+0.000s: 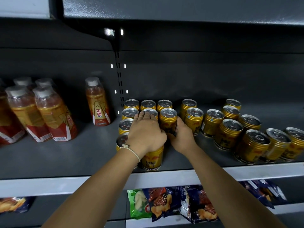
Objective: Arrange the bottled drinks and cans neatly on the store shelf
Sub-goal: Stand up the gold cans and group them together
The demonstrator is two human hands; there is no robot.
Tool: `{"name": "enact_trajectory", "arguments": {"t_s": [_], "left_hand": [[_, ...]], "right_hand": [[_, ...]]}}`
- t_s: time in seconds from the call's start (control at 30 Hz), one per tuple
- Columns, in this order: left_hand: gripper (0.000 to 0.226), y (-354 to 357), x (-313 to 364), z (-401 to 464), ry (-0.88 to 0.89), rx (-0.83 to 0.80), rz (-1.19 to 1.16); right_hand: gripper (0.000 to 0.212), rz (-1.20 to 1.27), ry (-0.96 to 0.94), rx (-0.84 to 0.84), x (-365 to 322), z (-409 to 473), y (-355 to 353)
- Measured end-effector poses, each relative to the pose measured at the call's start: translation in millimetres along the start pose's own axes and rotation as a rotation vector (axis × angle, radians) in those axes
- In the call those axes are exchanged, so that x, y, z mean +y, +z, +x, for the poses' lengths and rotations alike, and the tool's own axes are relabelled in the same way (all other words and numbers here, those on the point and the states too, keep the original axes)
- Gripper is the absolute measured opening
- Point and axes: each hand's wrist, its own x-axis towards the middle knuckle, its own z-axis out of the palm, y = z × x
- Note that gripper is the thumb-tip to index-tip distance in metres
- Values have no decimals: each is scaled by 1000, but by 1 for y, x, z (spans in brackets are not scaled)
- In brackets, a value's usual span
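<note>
Gold Red Bull cans stand in tidy rows at the middle of the dark shelf (65, 158). My left hand (144, 134) lies flat over the tops of these cans, its fingertips on one can's lid (150, 112). My right hand (180, 137) grips the lower side of a gold can (168, 120) at the right end of the block. More gold cans (228, 134) stand loosely scattered to the right. On the left, orange drink bottles (49, 116) are grouped together, and a single bottle (97, 102) stands apart near the back.
The shelf's grey front lip (49, 185) runs across below the cans. Snack bags (172, 204) lie on the lower shelf. An upper shelf (164, 12) overhangs above. Bare shelf floor shows between the bottles and the cans.
</note>
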Motion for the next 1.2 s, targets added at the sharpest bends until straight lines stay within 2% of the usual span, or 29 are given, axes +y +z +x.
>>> {"name": "enact_trajectory", "arguments": {"t_s": [0.2, 0.33, 0.47, 0.57, 0.67, 0.77, 1.03, 1.2], "left_hand": [[74, -1, 1, 0, 5, 2, 13], [66, -3, 2, -2, 52, 28, -13], [45, -6, 5, -4, 223, 167, -49], [41, -7, 3, 0, 200, 146, -117], [43, -8, 4, 7, 122, 95, -92], [51, -5, 10, 12, 87, 29, -26], [58, 0, 10, 9, 33, 77, -35], [54, 1, 11, 7, -6, 103, -45]], "right_hand": [[83, 42, 56, 39, -3, -8, -14], [55, 55, 2, 171, -8, -15, -35], [34, -141, -115, 250, -13, -7, -66], [42, -369, -172, 205, -12, 3, -84], [53, -589, -93, 104, -9, 15, -94], [54, -718, -7, -15, -5, 21, -93], [49, -708, -26, -47, 1, 27, -84], [64, -580, -83, -113, -4, 9, -80]]}}
